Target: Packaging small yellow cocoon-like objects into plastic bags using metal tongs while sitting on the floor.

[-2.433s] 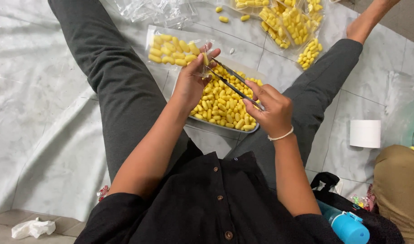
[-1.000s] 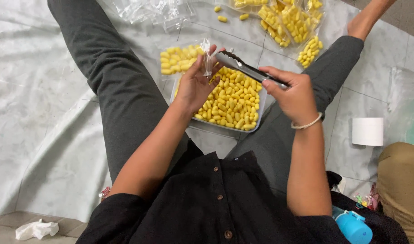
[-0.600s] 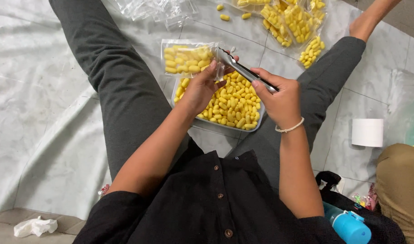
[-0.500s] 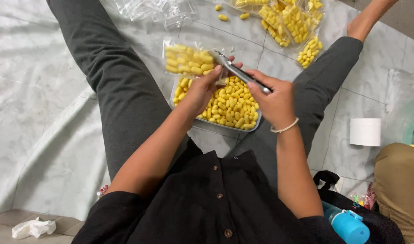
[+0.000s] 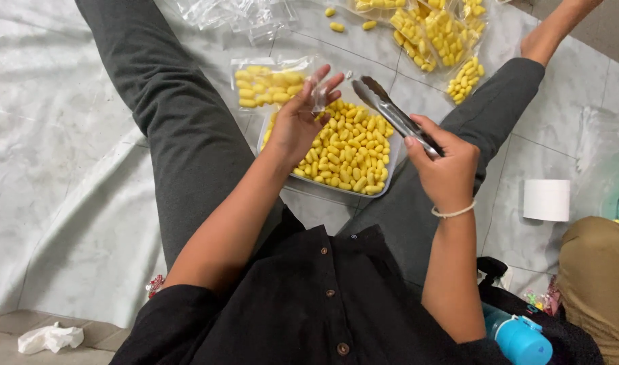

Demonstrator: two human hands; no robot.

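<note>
I sit on the floor [image 5: 66,169] with my legs spread, and a clear tray [image 5: 336,188] full of small yellow pieces [image 5: 347,145] rests between my thighs. My left hand [image 5: 297,125] is over the tray's far left corner, fingers mostly spread and raised, with the thumb and forefinger pinched on the edge of a clear plastic bag [image 5: 272,84]. That bag lies flat on the floor just beyond the tray, touching its far rim, and is already loaded with the same yellow pieces. My right hand [image 5: 444,165] is closed around the handle end of a pair of metal tongs [image 5: 390,111], which point away from me and to the left, above the tray's right side. The tips of the tongs are close together, near my left fingertips, and I cannot tell whether anything sits between them.

Farther out on the floor lie more filled bags [image 5: 434,30] by my right leg, a few loose yellow pieces [image 5: 353,20], and a heap of empty clear bags [image 5: 238,13]. A white paper roll [image 5: 547,200] stands to my right, a blue bottle cap [image 5: 522,338] shows near my right elbow, and a crumpled tissue [image 5: 49,338] lies at my left
</note>
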